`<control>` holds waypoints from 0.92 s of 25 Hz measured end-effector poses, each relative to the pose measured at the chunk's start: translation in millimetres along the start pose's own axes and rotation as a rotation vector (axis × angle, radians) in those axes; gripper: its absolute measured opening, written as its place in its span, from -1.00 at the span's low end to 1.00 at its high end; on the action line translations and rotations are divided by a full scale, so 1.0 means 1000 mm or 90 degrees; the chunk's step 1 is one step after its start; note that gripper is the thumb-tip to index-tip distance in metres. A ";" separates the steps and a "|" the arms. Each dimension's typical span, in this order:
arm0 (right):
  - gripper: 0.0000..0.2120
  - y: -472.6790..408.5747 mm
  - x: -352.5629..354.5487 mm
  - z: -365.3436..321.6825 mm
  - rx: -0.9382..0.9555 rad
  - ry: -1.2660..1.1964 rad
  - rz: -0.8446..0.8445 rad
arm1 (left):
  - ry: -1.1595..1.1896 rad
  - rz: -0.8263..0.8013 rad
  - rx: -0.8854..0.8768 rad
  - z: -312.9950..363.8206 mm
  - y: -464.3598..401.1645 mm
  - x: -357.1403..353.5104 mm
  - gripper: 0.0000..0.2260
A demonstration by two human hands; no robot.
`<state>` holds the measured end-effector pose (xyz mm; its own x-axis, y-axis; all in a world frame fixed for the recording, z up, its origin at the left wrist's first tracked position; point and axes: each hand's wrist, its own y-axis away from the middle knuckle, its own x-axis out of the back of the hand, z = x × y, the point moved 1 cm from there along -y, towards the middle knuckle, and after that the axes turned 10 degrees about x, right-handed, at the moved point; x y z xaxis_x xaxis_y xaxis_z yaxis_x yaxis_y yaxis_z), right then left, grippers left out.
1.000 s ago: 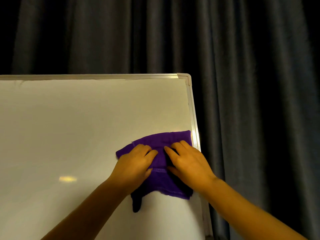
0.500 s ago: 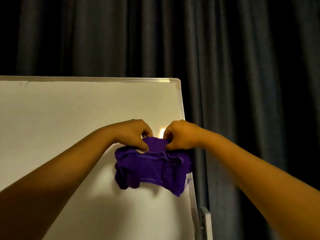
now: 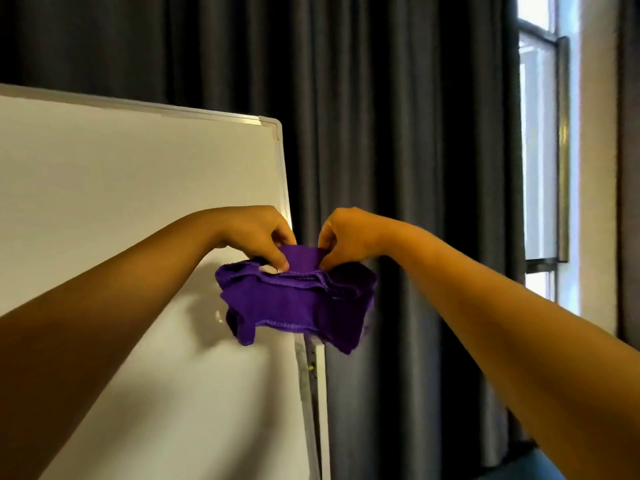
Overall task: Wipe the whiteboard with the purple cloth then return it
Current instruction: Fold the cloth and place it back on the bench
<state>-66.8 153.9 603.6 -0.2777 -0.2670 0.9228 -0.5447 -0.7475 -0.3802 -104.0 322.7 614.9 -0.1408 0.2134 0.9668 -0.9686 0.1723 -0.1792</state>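
Observation:
The purple cloth (image 3: 298,303) hangs bunched in folds in the air, just off the right edge of the whiteboard (image 3: 121,202). My left hand (image 3: 258,235) pinches its upper edge on the left side. My right hand (image 3: 346,237) pinches the same edge on the right, a short gap away. The cloth's lower part droops below both hands and covers a bit of the board's metal frame. The white board surface fills the left half of the view and shows no marks.
Dark grey curtains (image 3: 398,133) hang behind the board and to its right. A bright window (image 3: 543,150) with a frame stands at the far right. The board's right frame edge (image 3: 304,393) runs down below the cloth.
One second ago both hands pressed the cloth flat on the board. They have since lifted it off, pinching its top edge, and carried it rightward past the board's edge as the view turned right.

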 end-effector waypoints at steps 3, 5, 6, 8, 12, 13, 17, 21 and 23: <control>-0.92 0.054 0.007 0.016 -0.064 0.026 -0.033 | 0.018 -0.040 -0.050 0.050 -0.004 -0.025 -0.85; -0.92 0.098 0.017 0.026 -0.106 0.038 -0.039 | 0.012 -0.060 -0.090 0.090 -0.001 -0.037 -0.86; -0.90 0.123 0.025 0.030 -0.124 0.049 -0.040 | 0.009 -0.064 -0.112 0.112 0.001 -0.043 -0.85; -0.89 0.169 0.039 0.035 -0.153 0.074 -0.046 | 0.013 -0.062 -0.156 0.154 0.007 -0.054 -0.84; -0.80 0.266 0.067 0.036 -0.193 0.138 -0.095 | 0.034 -0.063 -0.213 0.237 0.034 -0.083 -0.89; -0.78 0.288 0.072 0.035 -0.199 0.146 -0.108 | 0.043 -0.067 -0.220 0.255 0.043 -0.090 -0.90; -0.75 0.359 0.078 0.032 -0.227 0.126 -0.134 | 0.056 -0.097 -0.235 0.311 0.079 -0.120 -0.93; -0.78 0.398 0.062 0.034 -0.246 0.075 -0.171 | 0.051 -0.165 -0.223 0.336 0.102 -0.148 -0.68; -0.74 0.406 0.050 0.038 -0.242 0.088 -0.181 | 0.061 -0.181 -0.205 0.339 0.104 -0.163 -0.66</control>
<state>-271.7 -186.5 497.8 -0.1649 0.0170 0.9862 -0.8569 -0.4976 -0.1347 -251.1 -20.0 500.7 0.1560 0.1994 0.9674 -0.8511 0.5242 0.0292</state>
